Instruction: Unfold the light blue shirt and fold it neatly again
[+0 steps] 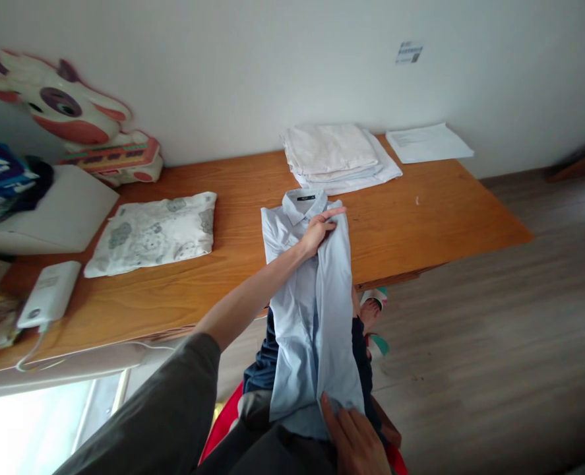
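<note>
Lengthwise, the shirt (339,290) runs down the centre of the frame, its collar end on the surface (396,231) and its hem over the person's lap at the bottom. The left hand (316,232) lies on it just below the collar, index finger stretched out, other fingers curled; whether its grip pinches cloth, I cannot tell. At lower centre, the right hand (356,442) has its fingers on the cloth near the hem; its grip is partly hidden, so pinching or merely resting cannot be told. A clothes stack (336,148) sits just beyond the collar, with paper (428,142) at upper right.
</note>
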The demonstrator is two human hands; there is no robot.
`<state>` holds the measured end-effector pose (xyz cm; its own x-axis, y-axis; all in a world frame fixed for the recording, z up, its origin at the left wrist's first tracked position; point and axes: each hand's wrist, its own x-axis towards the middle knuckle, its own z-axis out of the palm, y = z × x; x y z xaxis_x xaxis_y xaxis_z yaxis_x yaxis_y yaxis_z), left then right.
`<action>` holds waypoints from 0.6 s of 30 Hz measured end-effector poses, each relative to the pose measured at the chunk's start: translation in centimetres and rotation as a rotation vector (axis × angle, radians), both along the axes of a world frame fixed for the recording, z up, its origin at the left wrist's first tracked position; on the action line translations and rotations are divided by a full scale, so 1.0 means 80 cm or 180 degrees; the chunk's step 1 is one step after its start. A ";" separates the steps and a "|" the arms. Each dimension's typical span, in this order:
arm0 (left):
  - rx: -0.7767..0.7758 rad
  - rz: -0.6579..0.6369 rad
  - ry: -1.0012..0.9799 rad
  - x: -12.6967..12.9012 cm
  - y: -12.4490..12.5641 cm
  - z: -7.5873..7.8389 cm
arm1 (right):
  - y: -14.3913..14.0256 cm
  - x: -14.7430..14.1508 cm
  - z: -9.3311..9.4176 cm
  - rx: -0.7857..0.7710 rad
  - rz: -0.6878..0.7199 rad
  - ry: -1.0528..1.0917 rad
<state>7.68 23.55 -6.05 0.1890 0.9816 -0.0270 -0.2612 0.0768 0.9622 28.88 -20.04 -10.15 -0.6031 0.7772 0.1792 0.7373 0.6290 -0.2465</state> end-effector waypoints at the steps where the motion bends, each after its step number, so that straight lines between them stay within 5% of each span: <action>1: -0.0061 0.0015 -0.0113 -0.003 -0.001 0.002 | -0.005 0.006 0.005 0.0099 -0.0055 -0.0041; 6: 0.0277 -0.0024 0.0242 -0.003 -0.006 0.003 | -0.020 0.027 0.011 0.0203 -0.0406 -0.0283; 9: 0.0624 -0.0187 0.0563 -0.001 -0.004 -0.004 | -0.016 0.024 -0.001 0.0075 -0.0433 -0.0451; 14: 0.0532 -0.0140 0.1059 0.005 0.011 -0.014 | -0.001 0.004 -0.026 -0.0131 -0.0358 -0.0580; 18: 0.1061 0.0225 0.1555 0.009 -0.002 0.012 | 0.014 0.003 -0.013 -0.0428 -0.0231 -0.0339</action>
